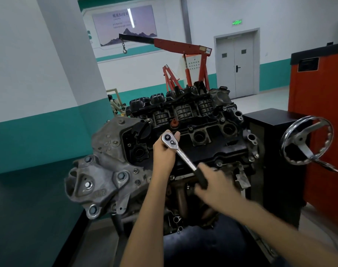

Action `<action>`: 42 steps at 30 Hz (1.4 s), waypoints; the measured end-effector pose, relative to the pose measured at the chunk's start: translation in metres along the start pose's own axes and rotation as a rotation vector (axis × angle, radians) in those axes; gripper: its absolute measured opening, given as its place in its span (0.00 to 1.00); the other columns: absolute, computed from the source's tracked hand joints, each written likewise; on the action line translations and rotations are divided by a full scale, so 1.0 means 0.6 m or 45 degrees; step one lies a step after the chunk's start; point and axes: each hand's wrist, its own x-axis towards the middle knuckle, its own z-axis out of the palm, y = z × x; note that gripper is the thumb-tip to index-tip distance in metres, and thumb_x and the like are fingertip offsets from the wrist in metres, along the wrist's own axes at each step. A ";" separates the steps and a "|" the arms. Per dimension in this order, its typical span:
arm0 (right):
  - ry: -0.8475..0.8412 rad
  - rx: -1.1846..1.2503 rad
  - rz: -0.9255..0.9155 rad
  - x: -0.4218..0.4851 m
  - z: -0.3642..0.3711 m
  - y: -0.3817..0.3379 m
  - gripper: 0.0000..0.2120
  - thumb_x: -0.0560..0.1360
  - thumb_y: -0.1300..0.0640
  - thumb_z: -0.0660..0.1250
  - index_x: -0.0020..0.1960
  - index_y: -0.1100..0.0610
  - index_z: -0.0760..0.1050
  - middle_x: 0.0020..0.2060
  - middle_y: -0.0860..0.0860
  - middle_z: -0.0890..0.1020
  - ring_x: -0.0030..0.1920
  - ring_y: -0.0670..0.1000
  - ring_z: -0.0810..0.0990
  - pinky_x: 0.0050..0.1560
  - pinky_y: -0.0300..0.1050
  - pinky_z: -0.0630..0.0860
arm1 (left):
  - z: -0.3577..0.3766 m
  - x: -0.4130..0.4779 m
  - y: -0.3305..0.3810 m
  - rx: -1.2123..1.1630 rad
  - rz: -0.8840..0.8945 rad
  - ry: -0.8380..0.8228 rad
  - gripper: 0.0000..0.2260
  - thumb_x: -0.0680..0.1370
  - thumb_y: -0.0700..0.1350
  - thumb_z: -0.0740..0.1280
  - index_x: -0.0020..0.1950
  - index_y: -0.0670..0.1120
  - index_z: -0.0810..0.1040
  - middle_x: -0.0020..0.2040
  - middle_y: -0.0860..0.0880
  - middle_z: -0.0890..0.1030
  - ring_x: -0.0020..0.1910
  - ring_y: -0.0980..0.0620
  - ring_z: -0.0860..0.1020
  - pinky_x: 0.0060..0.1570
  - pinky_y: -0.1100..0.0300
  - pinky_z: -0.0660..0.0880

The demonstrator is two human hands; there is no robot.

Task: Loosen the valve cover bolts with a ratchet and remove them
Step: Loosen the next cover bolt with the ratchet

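An engine sits on a stand before me, its black valve cover (208, 149) on top with small bolts (218, 163) along its edge. A chrome ratchet (180, 151) lies across the cover, head toward the upper left. My left hand (164, 151) holds the ratchet head from below, fingers curled round it. My right hand (212, 185), blurred, grips the black handle of the ratchet at the lower right. The socket and the bolt under the head are hidden.
A chrome handwheel (307, 140) of the engine stand juts out at the right beside a black box. An orange cabinet (322, 112) stands further right. A red engine hoist (183, 54) is behind the engine. A white pillar and a dark bench (29, 209) are on the left.
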 end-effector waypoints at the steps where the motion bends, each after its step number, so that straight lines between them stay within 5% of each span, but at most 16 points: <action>1: -0.027 0.215 0.052 -0.012 0.031 -0.017 0.10 0.71 0.60 0.68 0.45 0.52 0.67 0.31 0.53 0.75 0.28 0.49 0.73 0.28 0.34 0.69 | 0.002 0.000 0.000 0.003 -0.006 0.010 0.17 0.81 0.39 0.66 0.36 0.43 0.61 0.33 0.48 0.59 0.33 0.55 0.59 0.34 0.66 0.62; 7: -0.263 0.962 0.368 0.004 0.047 -0.054 0.07 0.75 0.65 0.66 0.40 0.60 0.71 0.24 0.53 0.74 0.20 0.49 0.71 0.21 0.39 0.69 | -0.006 0.005 -0.005 0.109 -0.036 0.003 0.19 0.80 0.42 0.67 0.34 0.47 0.60 0.30 0.54 0.60 0.31 0.57 0.59 0.33 0.62 0.60; 9: -0.340 0.757 0.344 0.022 -0.002 -0.033 0.09 0.75 0.64 0.66 0.37 0.58 0.71 0.22 0.50 0.71 0.18 0.47 0.67 0.18 0.37 0.64 | -0.009 0.004 -0.007 0.111 -0.027 -0.022 0.19 0.80 0.43 0.67 0.33 0.48 0.61 0.28 0.57 0.62 0.31 0.57 0.61 0.34 0.63 0.62; 11: -0.279 0.187 0.191 0.059 -0.069 -0.011 0.08 0.73 0.61 0.68 0.37 0.56 0.73 0.23 0.48 0.72 0.20 0.45 0.69 0.19 0.37 0.65 | -0.012 0.006 -0.006 0.116 0.010 -0.067 0.19 0.80 0.43 0.67 0.33 0.47 0.63 0.29 0.56 0.65 0.33 0.56 0.64 0.37 0.60 0.63; 13: -0.209 -0.271 0.013 0.101 -0.135 -0.011 0.08 0.73 0.57 0.69 0.36 0.53 0.73 0.28 0.47 0.74 0.27 0.47 0.74 0.26 0.36 0.70 | -0.012 0.010 -0.003 0.121 0.026 -0.084 0.18 0.79 0.40 0.66 0.31 0.50 0.68 0.30 0.55 0.70 0.36 0.56 0.69 0.40 0.58 0.66; 15: -0.228 -0.413 -0.067 0.128 -0.163 -0.017 0.11 0.72 0.55 0.70 0.34 0.54 0.72 0.31 0.49 0.74 0.34 0.52 0.75 0.35 0.43 0.73 | -0.011 0.009 -0.003 0.089 0.031 -0.034 0.18 0.78 0.36 0.65 0.32 0.54 0.75 0.35 0.55 0.77 0.41 0.57 0.75 0.46 0.61 0.71; 18: -0.135 -0.340 -0.016 0.100 -0.124 -0.011 0.10 0.71 0.55 0.70 0.34 0.52 0.72 0.32 0.51 0.75 0.35 0.53 0.76 0.37 0.45 0.73 | -0.002 0.000 -0.009 -0.038 0.017 0.087 0.15 0.78 0.33 0.65 0.35 0.48 0.73 0.33 0.57 0.77 0.38 0.63 0.76 0.43 0.70 0.72; 21: 0.023 0.066 0.074 0.027 -0.029 -0.010 0.14 0.72 0.58 0.70 0.32 0.52 0.67 0.29 0.50 0.72 0.31 0.49 0.70 0.31 0.37 0.64 | 0.011 -0.003 -0.011 -0.026 0.018 0.098 0.17 0.80 0.38 0.66 0.34 0.44 0.63 0.31 0.51 0.65 0.33 0.56 0.64 0.35 0.65 0.65; 27: 0.131 0.542 0.216 0.005 0.106 -0.069 0.10 0.74 0.61 0.65 0.37 0.56 0.66 0.30 0.51 0.72 0.27 0.44 0.69 0.26 0.31 0.67 | 0.005 0.001 -0.007 0.009 0.041 0.070 0.19 0.80 0.40 0.67 0.36 0.41 0.59 0.34 0.47 0.58 0.35 0.54 0.58 0.34 0.65 0.60; 33: -0.179 -0.019 0.019 0.046 -0.026 0.000 0.13 0.75 0.59 0.67 0.35 0.54 0.66 0.29 0.48 0.71 0.32 0.50 0.70 0.32 0.42 0.65 | -0.002 0.009 -0.006 0.063 -0.033 -0.042 0.19 0.79 0.43 0.67 0.33 0.47 0.62 0.29 0.55 0.64 0.33 0.55 0.63 0.36 0.61 0.63; 36: -0.306 -0.388 -0.155 0.105 -0.127 0.010 0.08 0.77 0.55 0.66 0.40 0.55 0.71 0.30 0.47 0.74 0.28 0.45 0.73 0.30 0.35 0.68 | -0.007 0.014 -0.004 0.042 -0.037 -0.061 0.18 0.78 0.39 0.65 0.30 0.51 0.67 0.32 0.51 0.68 0.37 0.52 0.66 0.42 0.57 0.64; 39: -0.261 -0.664 -0.289 0.140 -0.164 -0.001 0.08 0.77 0.54 0.66 0.40 0.52 0.70 0.30 0.46 0.73 0.29 0.44 0.73 0.32 0.40 0.68 | -0.009 0.006 -0.002 0.032 -0.028 0.005 0.17 0.76 0.38 0.64 0.31 0.55 0.74 0.37 0.48 0.76 0.41 0.53 0.71 0.44 0.58 0.68; 42: -0.123 -0.518 -0.177 0.102 -0.118 0.013 0.08 0.76 0.52 0.66 0.40 0.50 0.69 0.31 0.47 0.73 0.30 0.49 0.74 0.31 0.42 0.68 | -0.006 0.000 -0.007 -0.043 -0.033 0.038 0.16 0.79 0.35 0.64 0.33 0.49 0.69 0.33 0.55 0.73 0.38 0.58 0.71 0.44 0.65 0.70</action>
